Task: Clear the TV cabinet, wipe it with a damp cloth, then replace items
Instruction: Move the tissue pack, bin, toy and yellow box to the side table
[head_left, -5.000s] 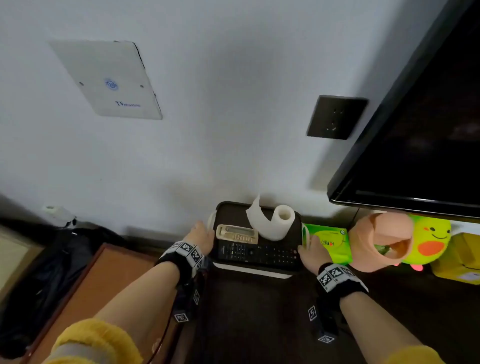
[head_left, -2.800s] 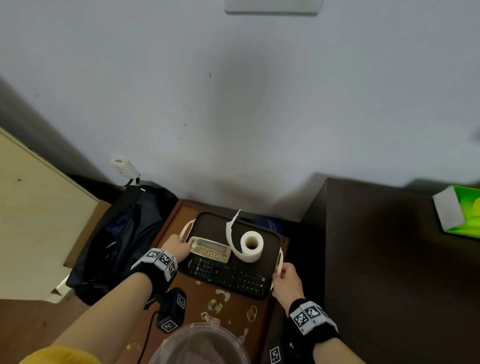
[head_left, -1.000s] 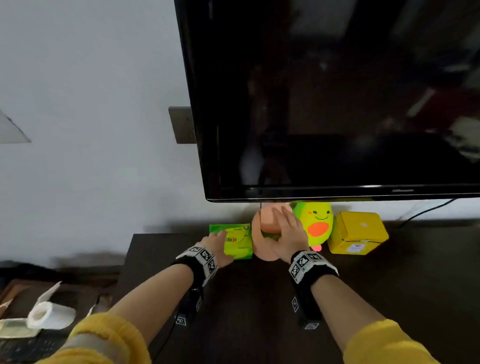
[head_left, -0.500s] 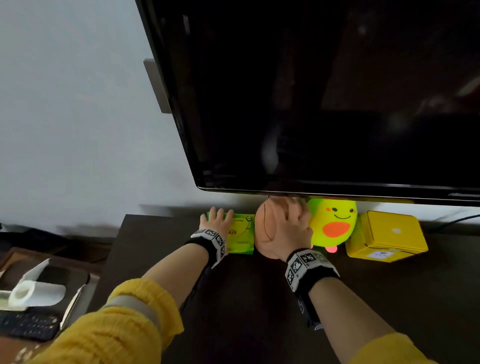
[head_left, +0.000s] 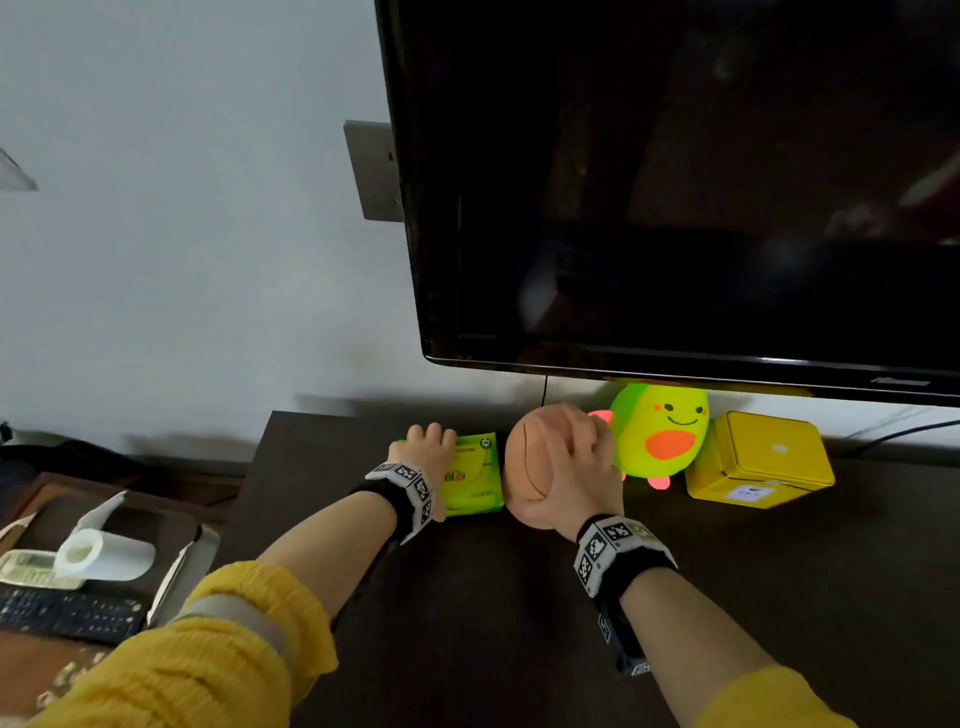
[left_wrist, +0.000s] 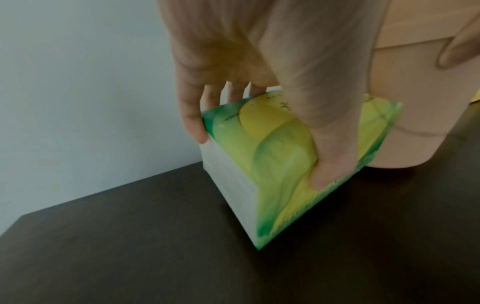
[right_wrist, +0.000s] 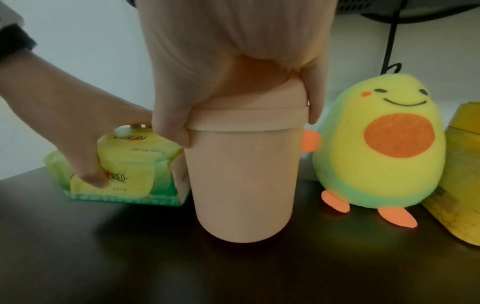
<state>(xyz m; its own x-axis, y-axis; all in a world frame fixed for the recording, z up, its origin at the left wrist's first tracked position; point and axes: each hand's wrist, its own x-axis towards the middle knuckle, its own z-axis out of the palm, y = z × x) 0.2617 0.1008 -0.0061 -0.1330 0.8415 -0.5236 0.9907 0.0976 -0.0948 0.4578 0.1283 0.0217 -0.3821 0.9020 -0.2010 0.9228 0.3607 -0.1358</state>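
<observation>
On the dark TV cabinet (head_left: 493, 597) a green tissue pack (head_left: 475, 480) (left_wrist: 272, 156) (right_wrist: 135, 168) lies by the wall. My left hand (head_left: 428, 457) (left_wrist: 259, 98) grips it from above, thumb on its near face, fingers over its far edge. Beside it stands a peach lidded bin (head_left: 527, 467) (right_wrist: 244, 174). My right hand (head_left: 576, 462) (right_wrist: 233, 82) grips the bin's lid rim from above, thumb on the left side, fingers on the right. The bin's base rests on the cabinet.
A green-yellow plush toy (head_left: 660, 431) (right_wrist: 389, 144) and a yellow tin (head_left: 758, 457) stand right of the bin, under the TV (head_left: 675, 182). A tray (head_left: 171, 577) with a paper roll (head_left: 104, 553) and remotes lies low at the left, off the cabinet.
The tray went from the cabinet to the lower surface at the left. Both hands then moved to the tissue pack and the bin; in the last half second they closed around them.
</observation>
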